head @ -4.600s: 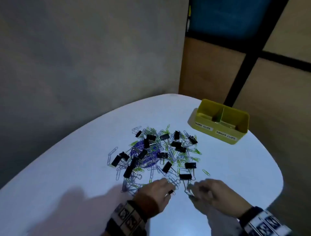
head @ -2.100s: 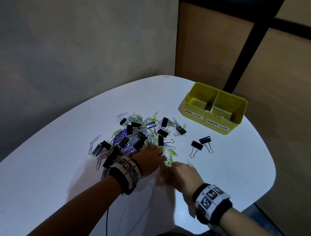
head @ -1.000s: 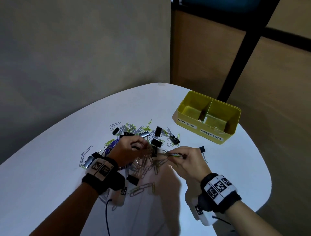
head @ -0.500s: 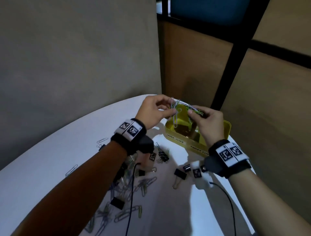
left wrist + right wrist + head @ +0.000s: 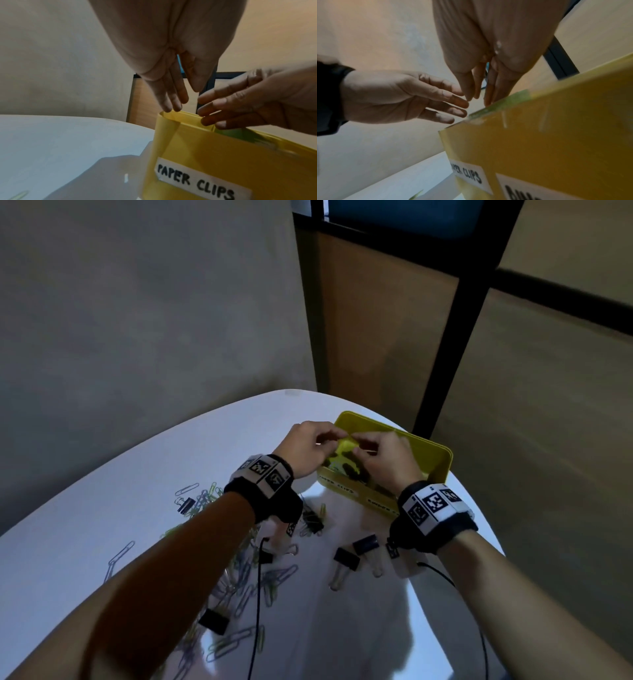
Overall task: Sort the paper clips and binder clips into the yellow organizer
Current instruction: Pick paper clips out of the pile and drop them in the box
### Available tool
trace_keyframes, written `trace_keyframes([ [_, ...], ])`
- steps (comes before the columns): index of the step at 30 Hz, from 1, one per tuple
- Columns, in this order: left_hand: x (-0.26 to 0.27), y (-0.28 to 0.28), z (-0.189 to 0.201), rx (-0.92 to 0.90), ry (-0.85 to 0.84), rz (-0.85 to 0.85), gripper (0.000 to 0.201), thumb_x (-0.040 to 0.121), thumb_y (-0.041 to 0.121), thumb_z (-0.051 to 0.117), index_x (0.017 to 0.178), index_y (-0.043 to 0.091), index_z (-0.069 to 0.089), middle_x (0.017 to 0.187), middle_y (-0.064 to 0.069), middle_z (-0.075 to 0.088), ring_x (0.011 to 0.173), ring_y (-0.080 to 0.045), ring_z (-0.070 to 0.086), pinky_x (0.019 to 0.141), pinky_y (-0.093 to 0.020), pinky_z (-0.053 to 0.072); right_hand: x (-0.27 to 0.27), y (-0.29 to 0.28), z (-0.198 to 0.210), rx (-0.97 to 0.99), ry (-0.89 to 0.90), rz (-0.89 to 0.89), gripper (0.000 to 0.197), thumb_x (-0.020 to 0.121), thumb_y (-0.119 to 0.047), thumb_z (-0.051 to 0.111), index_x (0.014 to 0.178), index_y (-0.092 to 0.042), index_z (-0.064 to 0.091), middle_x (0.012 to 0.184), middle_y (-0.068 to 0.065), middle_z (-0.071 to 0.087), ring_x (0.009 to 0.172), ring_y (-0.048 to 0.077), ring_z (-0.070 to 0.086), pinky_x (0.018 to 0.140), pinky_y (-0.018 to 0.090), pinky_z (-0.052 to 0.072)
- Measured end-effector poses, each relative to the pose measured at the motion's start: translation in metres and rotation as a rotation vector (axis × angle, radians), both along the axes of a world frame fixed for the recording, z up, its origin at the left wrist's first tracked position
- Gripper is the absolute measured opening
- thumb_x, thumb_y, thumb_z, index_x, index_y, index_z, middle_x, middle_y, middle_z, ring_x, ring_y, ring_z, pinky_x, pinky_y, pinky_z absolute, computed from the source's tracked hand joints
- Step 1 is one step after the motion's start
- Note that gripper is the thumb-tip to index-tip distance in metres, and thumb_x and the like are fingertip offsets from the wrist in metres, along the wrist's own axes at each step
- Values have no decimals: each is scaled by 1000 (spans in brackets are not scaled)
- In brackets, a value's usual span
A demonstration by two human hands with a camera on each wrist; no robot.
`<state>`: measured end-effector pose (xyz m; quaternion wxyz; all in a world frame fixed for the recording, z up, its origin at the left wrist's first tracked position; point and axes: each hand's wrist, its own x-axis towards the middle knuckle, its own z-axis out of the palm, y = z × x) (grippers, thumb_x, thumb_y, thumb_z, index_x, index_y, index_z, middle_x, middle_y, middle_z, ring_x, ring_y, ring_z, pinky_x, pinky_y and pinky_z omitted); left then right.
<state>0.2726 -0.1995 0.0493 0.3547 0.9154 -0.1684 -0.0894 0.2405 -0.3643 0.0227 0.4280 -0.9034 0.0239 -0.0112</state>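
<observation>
Hovering both hands over the yellow organizer (image 5: pixel 433 470), we have them above its left compartment, the one labelled PAPER CLIPS. Our left hand (image 5: pixel 306 451) shows straight, loose fingers (image 5: pixel 169 94) in its wrist view, tips just above the organizer's corner, nothing between them. Our right hand (image 5: pixel 387 462) is likewise released, fingers (image 5: pixel 489 88) extended downward close to the rim, holding nothing we can see. The two sets of fingertips sit near each other, not touching.

The organizer stands at the far right of the white table (image 5: pixel 102 508). Dark shapes lie inside the compartment; too blurred to identify. Loose paper clips (image 5: pixel 236 642) are scattered under our left forearm. Black binder clips (image 5: pixel 346 558) lie apart between our wrists, near the organizer's front wall.
</observation>
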Motion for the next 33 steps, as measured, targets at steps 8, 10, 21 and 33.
trace_keyframes([
  [8, -85, 88, -15, 307, -14, -233, 14, 85, 16, 57, 91, 12, 69, 90, -4, 70, 79, -11, 62, 75, -22, 49, -33, 34, -12, -391, -85, 273, 26, 81, -6, 58, 105, -10, 66, 99, 15, 69, 91, 35, 63, 81, 42, 49],
  [10, -118, 118, -29, 527, 111, -332, 13, 86, 23, 59, 97, 18, 66, 102, 1, 63, 88, -10, 57, 74, -17, 44, -41, 39, -14, -384, -86, 266, 27, 78, 4, 52, 95, -12, 65, 97, 12, 68, 89, 34, 62, 78, 41, 48],
  [21, -176, 207, -73, 713, -24, -262, 17, 82, 13, 52, 92, 23, 61, 99, -2, 59, 84, -22, 64, 65, -32, 56, -92, 59, -8, -370, -129, 269, 35, 75, 4, 69, 107, -11, 68, 110, 8, 65, 99, 26, 61, 81, 26, 46],
  [33, -124, 107, -70, 713, -6, -230, 55, 85, 14, 47, 135, 31, 30, 147, -6, 23, 117, -34, 47, 70, -41, 42, -129, 115, -67, -632, -29, 283, 24, 85, -21, 54, 107, -19, 63, 107, 7, 63, 98, 31, 58, 73, 39, 49],
])
